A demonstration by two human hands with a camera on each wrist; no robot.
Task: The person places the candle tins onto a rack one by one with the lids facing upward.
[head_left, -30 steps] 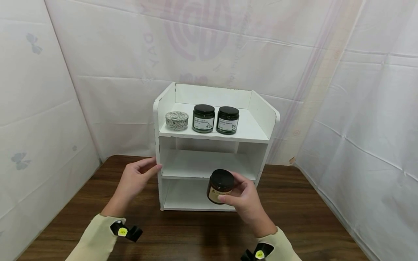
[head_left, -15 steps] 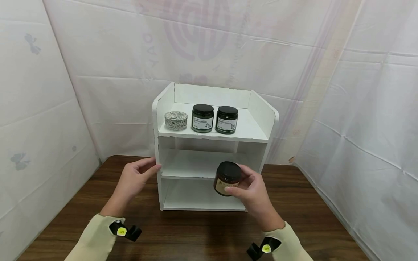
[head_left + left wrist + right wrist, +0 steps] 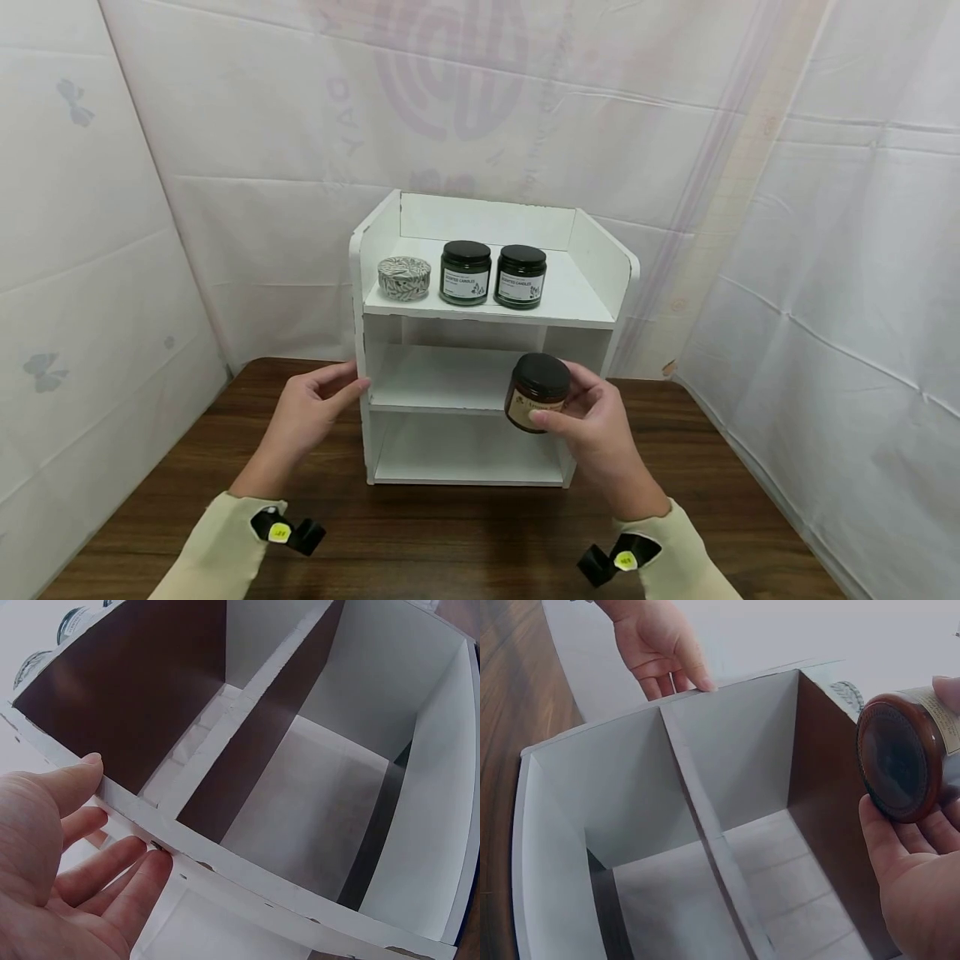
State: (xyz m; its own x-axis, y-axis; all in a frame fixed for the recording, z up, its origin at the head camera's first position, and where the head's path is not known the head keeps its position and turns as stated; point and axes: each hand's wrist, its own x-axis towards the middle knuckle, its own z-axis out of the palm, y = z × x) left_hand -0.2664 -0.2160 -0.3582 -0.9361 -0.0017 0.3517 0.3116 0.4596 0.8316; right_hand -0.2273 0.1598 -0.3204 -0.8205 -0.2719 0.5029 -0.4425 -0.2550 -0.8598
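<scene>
In my right hand (image 3: 603, 425) I grip an amber candle jar (image 3: 537, 392) with a black lid and tan label, fingers behind it and thumb across the front. It is slightly tilted, in front of the white shelf unit's (image 3: 472, 482) middle level. The right wrist view shows the jar's round base (image 3: 896, 761). My left hand (image 3: 311, 408) holds the unit's left side panel, thumb at the front edge and fingertips against its outer face. On the top level stand two dark green candle jars (image 3: 466, 273) (image 3: 521, 277) and, left of them, a round leaf-patterned tin (image 3: 404, 278).
The unit's middle shelf (image 3: 442, 379) and bottom compartment (image 3: 457, 450) face me. The unit stands on a dark wooden table (image 3: 420, 542). Pale patterned sheeting (image 3: 285, 208) rises behind the table and along both sides.
My right hand has moved up and to the right with the amber candle jar, from in front of the lower compartment towards the unit's right side. My left hand has stayed put.
</scene>
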